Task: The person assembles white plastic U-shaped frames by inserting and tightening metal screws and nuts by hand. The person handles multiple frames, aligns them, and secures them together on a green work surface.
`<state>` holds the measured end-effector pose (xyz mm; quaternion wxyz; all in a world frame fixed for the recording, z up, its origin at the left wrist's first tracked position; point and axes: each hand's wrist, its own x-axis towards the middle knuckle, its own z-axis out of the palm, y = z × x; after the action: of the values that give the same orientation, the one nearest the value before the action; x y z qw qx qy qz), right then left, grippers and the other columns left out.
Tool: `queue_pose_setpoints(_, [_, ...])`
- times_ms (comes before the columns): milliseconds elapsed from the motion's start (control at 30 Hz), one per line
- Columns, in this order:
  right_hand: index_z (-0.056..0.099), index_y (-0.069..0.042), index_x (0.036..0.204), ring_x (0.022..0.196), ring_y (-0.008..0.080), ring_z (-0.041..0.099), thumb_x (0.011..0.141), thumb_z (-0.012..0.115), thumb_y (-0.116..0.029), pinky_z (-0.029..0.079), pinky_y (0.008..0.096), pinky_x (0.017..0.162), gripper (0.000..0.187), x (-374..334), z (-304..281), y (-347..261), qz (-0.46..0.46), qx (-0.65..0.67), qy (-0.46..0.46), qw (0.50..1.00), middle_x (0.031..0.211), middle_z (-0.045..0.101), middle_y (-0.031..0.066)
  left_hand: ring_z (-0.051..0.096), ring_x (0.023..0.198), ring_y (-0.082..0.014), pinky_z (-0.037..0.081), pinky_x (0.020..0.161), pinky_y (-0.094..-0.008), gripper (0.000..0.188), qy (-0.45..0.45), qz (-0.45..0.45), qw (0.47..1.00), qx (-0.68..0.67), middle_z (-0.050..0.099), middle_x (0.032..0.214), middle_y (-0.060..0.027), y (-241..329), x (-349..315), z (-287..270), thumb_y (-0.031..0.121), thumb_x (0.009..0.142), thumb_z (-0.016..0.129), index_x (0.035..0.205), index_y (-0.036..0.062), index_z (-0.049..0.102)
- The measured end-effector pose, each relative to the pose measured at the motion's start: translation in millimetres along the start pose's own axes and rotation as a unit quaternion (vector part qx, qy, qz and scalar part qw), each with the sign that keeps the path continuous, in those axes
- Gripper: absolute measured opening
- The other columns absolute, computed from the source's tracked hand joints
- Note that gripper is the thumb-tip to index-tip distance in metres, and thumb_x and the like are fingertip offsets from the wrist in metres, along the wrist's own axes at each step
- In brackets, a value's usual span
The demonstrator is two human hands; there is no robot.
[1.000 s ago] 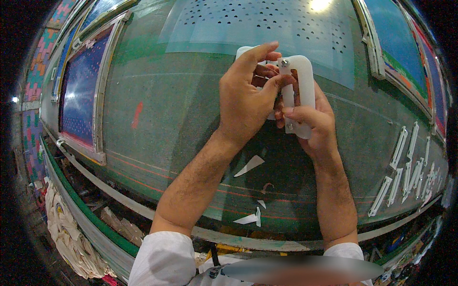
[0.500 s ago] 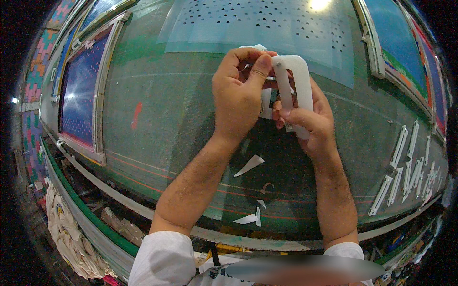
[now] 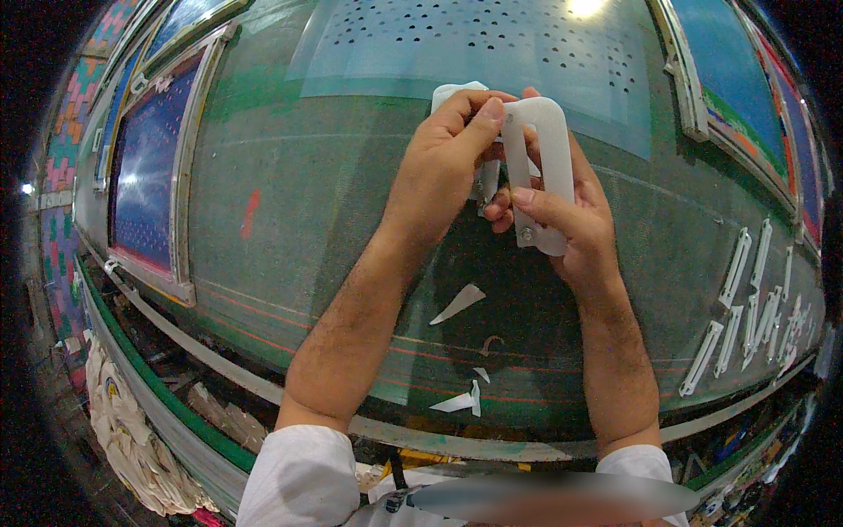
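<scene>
Over the green table, both my hands hold a white, flat, rounded piece (image 3: 555, 145) with a long slot and small metal studs. My right hand (image 3: 580, 215) grips its lower right part, with the thumb across the inner strip. At the top edge, my left hand (image 3: 439, 171) pinches it between thumb and fingers. Another white part (image 3: 458, 90) shows behind my left fingers; I cannot tell whether it belongs to the same piece. White scraps (image 3: 458, 305) lie on the table below my hands.
Several slim white slotted strips (image 3: 701, 358) lie at the right. A framed blue screen (image 3: 154, 167) rests at the left, another framed panel (image 3: 729, 70) at the far right. A translucent sheet with dark dots (image 3: 369, 66) covers the far side. Crumpled beige cloth (image 3: 132, 430) hangs at lower left.
My left hand has shifted slightly, its thumb now nearer the piece's top corner. The white piece has turned a little, showing a stud at its lower end and more white behind my left fingers.
</scene>
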<state>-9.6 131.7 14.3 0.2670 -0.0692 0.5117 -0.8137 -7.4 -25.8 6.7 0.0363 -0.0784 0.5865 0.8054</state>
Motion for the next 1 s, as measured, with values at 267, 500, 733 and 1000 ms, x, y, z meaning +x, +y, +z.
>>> queue_pose_setpoints(267, [0.02,-0.006,0.159,0.093,0.0313,0.072,0.095,0.052,-0.019,0.061,0.0362,0.08,0.073,-4.8,0.4,-0.1,-0.053,0.045,0.003,0.998,0.145,0.049,0.0243,0.054,0.078,-0.0086,0.047,0.071,-0.0247,0.029,0.012,0.009,0.999,-0.052,0.063,0.092,-0.0009,-2.1,-0.3,0.4,0.028,0.108,0.048,0.117,0.0038,0.061])
queue_pose_setpoints(500, [0.027,-0.01,0.153,0.096,0.0322,0.072,0.105,0.042,-0.03,0.06,0.0393,0.083,0.054,6.5,-11.9,2.7,-0.204,0.083,0.123,0.968,0.143,0.051,0.0234,0.053,0.066,-0.011,0.044,0.059,-0.0269,0.019,0.013,0.16,0.976,0.15,0.059,0.083,0.0005,-3.4,-10.6,9.3,0.015,0.096,0.067,0.112,0.0027,0.067])
queue_pose_setpoints(733, [0.03,-0.011,0.149,0.085,0.0256,0.07,0.106,0.04,-0.03,0.059,0.0368,0.077,0.048,9.0,-20.0,6.5,-0.235,0.064,0.188,0.951,0.14,0.054,0.0213,0.06,0.066,-0.0265,0.047,0.057,-0.0361,0.03,-0.102,0.259,0.867,0.413,0.057,0.079,-0.0086,-6.0,-18.1,17.9,0.001,0.08,0.075,0.108,0.0102,0.074])
queue_pose_setpoints(1000, [0.031,-0.008,0.146,0.085,0.0213,0.067,0.107,0.037,-0.029,0.057,0.0345,0.076,0.044,7.2,-13.5,6.3,-0.23,-0.015,0.215,0.949,0.137,0.056,0.0182,0.063,0.07,-0.0218,0.05,0.061,-0.0327,0.031,-0.08,0.298,0.872,0.379,0.061,0.081,-0.0075,-13.9,-15.2,15.8,-0.009,0.078,0.072,0.104,0.0089,0.074])
